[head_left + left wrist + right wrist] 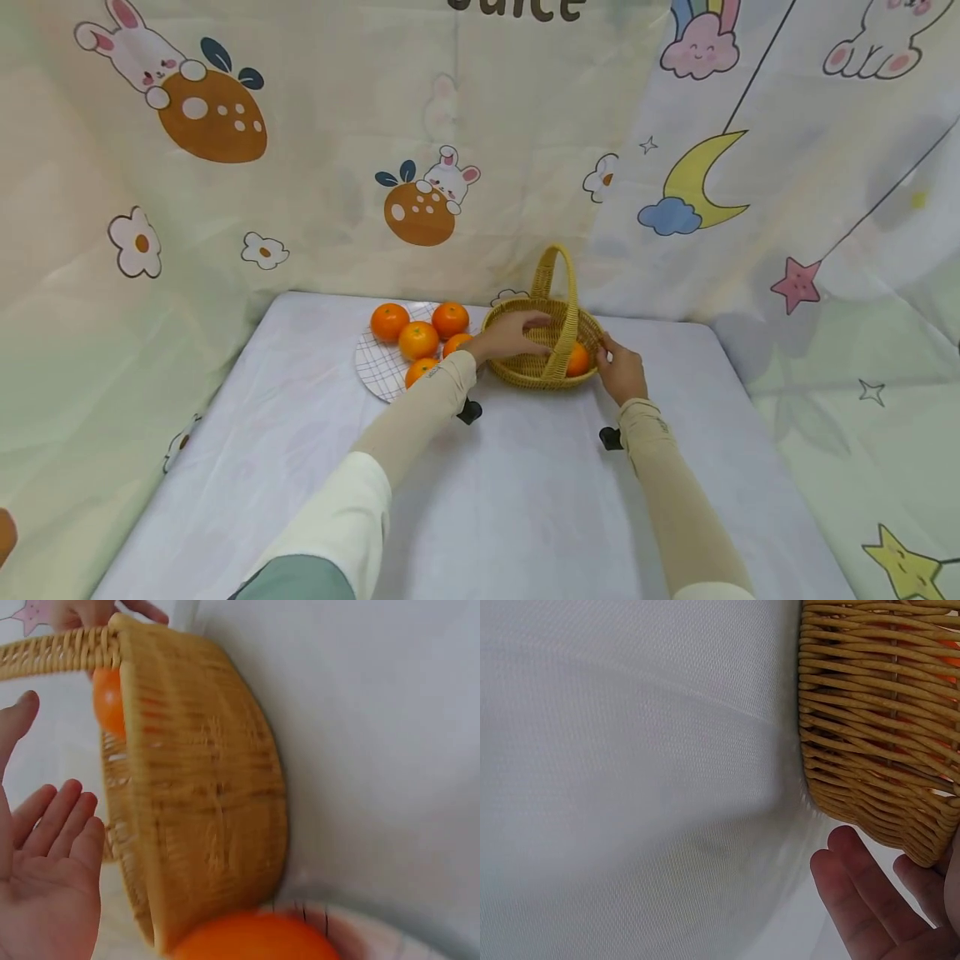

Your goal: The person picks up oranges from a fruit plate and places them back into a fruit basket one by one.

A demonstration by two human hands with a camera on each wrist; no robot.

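A yellow-brown wicker basket (536, 382) with a tall arched handle stands on the table. Inside it, at the right end, lies an orange (579, 361). My left hand (512, 335) reaches over the basket's left side with its fingers extended and nothing in them; the left wrist view shows its bare palm (52, 900) beside the rim. With the right hand (624, 373), I pinch the basket's right rim between thumb and fingers. Close up, two fingertips (846, 844) extend past the woven wall (877, 712).
Left of the basket, a round checked plate (372, 367) bears several oranges (418, 341), partly under my left forearm. A white cloth covers the table (525, 500). Behind it hangs a printed curtain (322, 167) with cartoon rabbits and flowers.
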